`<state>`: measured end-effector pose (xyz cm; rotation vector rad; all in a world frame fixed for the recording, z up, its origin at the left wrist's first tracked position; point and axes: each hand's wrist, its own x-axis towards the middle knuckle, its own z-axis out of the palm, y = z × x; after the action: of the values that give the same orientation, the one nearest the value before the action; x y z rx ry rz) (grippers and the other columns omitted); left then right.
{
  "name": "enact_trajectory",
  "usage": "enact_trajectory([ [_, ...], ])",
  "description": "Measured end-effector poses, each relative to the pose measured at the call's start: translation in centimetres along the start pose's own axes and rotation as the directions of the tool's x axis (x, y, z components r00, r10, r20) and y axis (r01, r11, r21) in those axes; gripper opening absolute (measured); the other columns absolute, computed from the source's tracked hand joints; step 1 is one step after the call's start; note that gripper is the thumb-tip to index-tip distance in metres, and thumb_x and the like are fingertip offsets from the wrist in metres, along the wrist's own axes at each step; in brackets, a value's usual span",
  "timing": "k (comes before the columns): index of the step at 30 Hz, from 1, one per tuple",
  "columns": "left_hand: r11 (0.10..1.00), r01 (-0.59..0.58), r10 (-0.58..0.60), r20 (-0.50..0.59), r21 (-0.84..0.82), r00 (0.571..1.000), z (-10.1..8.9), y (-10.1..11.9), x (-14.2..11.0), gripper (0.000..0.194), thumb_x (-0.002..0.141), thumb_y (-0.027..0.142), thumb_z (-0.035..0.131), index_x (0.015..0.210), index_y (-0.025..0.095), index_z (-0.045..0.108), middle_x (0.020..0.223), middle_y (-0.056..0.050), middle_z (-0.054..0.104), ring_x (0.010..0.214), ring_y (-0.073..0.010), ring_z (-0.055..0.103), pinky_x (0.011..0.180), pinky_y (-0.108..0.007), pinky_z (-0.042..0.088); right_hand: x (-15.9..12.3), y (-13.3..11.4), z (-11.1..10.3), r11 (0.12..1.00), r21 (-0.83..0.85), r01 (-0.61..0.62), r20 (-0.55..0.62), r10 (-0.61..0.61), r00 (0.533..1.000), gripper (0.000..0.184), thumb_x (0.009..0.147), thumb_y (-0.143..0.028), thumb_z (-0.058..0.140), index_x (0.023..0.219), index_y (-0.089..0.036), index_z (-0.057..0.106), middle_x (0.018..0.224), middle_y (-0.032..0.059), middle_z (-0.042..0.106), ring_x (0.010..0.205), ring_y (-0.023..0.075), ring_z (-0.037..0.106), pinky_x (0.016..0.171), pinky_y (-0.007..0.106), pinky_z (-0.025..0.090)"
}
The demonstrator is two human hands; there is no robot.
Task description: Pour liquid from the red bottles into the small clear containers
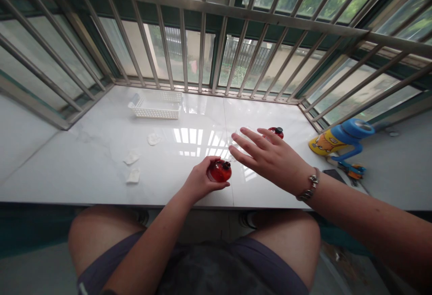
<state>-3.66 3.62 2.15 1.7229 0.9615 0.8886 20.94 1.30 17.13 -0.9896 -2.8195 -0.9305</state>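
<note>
My left hand [201, 181] is wrapped round a small round red bottle [220, 171] with a black cap, held just above the white sill [101, 164] near its front edge. My right hand [270, 155] hovers to the right of it, palm down with the fingers stretched out and spread, holding nothing. Its fingertips reach over a clear, glassy thing that is hard to make out. A second red bottle [276, 131] with a black cap lies on the sill just beyond my right hand.
A white plastic basket [155, 105] sits at the back left. Three crumpled white pads [132, 157] lie on the left part of the sill. A blue and yellow flask [340, 137] lies at the right, with a dark phone [335, 176] beside it. Metal window bars [202, 52] close off the back.
</note>
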Motion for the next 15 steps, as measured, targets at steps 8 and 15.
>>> enact_trajectory([
  [8,1.000,0.001,-0.001,-0.002,-0.005,1.000,-0.04,-0.38,-0.04,0.079,0.067,0.038,0.101,0.134,0.029,0.061,0.128,-0.003,0.075,0.117,-0.0271,0.073,0.105,-0.040,0.058,0.20,0.18,-0.16,0.999,-0.052,0.009,0.001,-0.009,1.000,0.041,0.107,-0.014,0.056,0.147,-0.021,0.058,0.159,0.0127,0.060,0.146,0.0381,0.055,0.110,0.057,0.048],
  [15,1.000,0.008,-0.008,-0.002,-0.007,1.000,-0.05,-0.52,0.02,0.079,0.067,0.038,0.101,0.134,0.029,0.061,0.129,-0.004,0.075,0.118,-0.0278,0.072,0.105,-0.041,0.058,0.19,0.37,-0.21,0.999,-0.038,0.016,0.007,-0.016,1.000,0.041,0.106,-0.014,0.059,0.146,-0.022,0.060,0.159,0.0137,0.059,0.147,0.0383,0.055,0.110,0.058,0.049],
])
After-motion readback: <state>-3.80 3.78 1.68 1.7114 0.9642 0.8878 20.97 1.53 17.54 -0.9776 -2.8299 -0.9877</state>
